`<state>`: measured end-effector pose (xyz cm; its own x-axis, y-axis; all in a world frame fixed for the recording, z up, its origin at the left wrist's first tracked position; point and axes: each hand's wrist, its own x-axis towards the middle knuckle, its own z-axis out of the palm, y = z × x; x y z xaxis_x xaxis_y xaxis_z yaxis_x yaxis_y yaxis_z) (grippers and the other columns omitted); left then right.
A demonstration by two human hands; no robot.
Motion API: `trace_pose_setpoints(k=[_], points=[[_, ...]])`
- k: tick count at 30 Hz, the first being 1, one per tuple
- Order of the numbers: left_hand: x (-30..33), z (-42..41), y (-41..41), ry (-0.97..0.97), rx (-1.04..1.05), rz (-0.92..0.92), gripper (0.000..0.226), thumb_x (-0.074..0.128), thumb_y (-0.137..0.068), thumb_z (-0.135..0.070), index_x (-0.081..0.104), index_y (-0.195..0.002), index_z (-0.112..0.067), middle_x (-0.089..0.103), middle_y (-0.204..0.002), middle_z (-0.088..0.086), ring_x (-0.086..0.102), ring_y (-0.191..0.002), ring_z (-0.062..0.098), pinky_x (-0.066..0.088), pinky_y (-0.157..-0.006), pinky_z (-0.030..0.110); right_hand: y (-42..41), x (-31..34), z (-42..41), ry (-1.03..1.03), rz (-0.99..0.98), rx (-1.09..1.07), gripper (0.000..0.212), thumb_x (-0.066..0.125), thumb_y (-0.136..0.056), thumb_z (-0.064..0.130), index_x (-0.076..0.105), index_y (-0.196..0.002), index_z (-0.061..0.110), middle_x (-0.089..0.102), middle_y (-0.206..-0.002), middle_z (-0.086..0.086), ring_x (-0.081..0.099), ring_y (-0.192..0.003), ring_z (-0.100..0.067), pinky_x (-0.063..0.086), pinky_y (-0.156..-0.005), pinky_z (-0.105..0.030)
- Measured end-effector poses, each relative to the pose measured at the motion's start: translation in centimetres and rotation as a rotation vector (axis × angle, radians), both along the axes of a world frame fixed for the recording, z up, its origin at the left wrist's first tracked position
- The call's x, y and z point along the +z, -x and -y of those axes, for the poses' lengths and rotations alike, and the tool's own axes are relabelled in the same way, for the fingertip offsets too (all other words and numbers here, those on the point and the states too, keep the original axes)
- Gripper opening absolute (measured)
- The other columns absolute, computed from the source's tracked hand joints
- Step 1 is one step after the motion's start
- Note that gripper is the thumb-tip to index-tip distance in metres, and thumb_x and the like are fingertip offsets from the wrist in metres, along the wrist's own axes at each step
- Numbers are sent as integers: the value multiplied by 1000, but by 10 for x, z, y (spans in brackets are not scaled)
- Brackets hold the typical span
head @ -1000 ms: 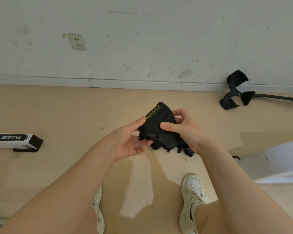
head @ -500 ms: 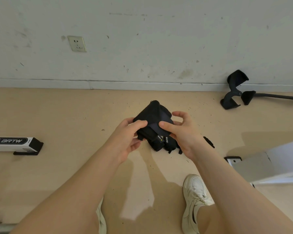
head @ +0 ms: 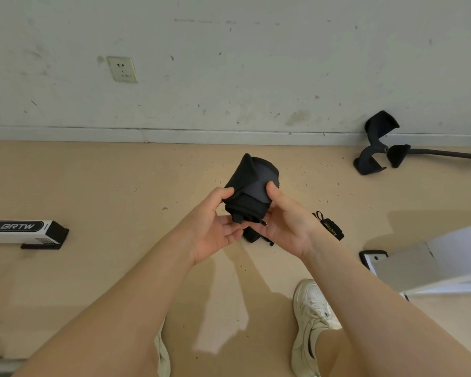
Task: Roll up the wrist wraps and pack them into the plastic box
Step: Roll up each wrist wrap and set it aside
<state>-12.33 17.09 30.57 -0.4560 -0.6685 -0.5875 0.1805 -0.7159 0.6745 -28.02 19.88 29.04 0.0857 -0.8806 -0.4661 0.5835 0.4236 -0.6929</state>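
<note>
head view | frame centre: black wrist wrap (head: 252, 186) rolled, held above the floor | left hand (head: 218, 227) pinches its left edge | right hand (head: 286, 224) grips its right side | second wrap's tail (head: 332, 229) beside right wrist

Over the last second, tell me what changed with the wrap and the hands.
The wrist wrap was turned: its yellow lettering, facing up a second ago, no longer shows. The left hand, then open beneath it, now pinches its left edge. A tail with a lettered tag has come into view right of the right hand. The right hand's hold, the white bar and the black gear by the wall are unchanged.
</note>
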Motion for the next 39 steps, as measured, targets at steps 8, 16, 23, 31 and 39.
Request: trace_pose_setpoints(k=[8, 16, 23, 31, 39], points=[[-4, 19, 8, 513, -61, 507, 29, 54, -93, -33, 59, -120, -26, 65, -110, -6, 61, -100, 9, 45, -83, 26, 8, -8, 17, -3, -139, -19, 65, 76, -65, 32, 56, -124, 11, 68, -114, -10, 64, -105, -26, 52, -86, -36], [-12, 21, 35, 715, -52, 442, 52, 71, -83, -20, 51, -130, -29, 64, -108, -3, 61, -88, -1, 42, -59, 0, 20, -7, 25, 18, -257, -198, 54, 77, -73, 19, 55, -122, 10, 67, -113, -14, 68, -96, -31, 58, -63, -39], [-1, 19, 34, 683, -63, 452, 59, 68, -84, -12, 43, -133, -33, 60, -115, -6, 58, -105, 8, 45, -88, 23, 40, 5, 11, 104, -255, -30, 35, 58, -91, 26, 59, -123, 13, 68, -112, -4, 62, -108, -23, 51, -91, -37], [-8, 4, 56, 579, -66, 492, 48, 63, -88, -23, 44, -132, -21, 58, -124, -1, 60, -106, 15, 48, -96, 34, 51, 3, -12, -73, -364, -96, 31, 66, -88, 18, 58, -116, 9, 70, -96, -9, 68, -82, -20, 53, -67, -27], [-46, 53, 46, 444, -194, 663, 60, 75, -74, -46, 50, -118, -13, 64, -106, 1, 63, -96, 18, 51, -75, 29, 28, -34, 24, -102, -389, 37, 34, 36, -101, 11, 55, -129, 18, 62, -113, 2, 62, -93, -15, 51, -80, -27]])
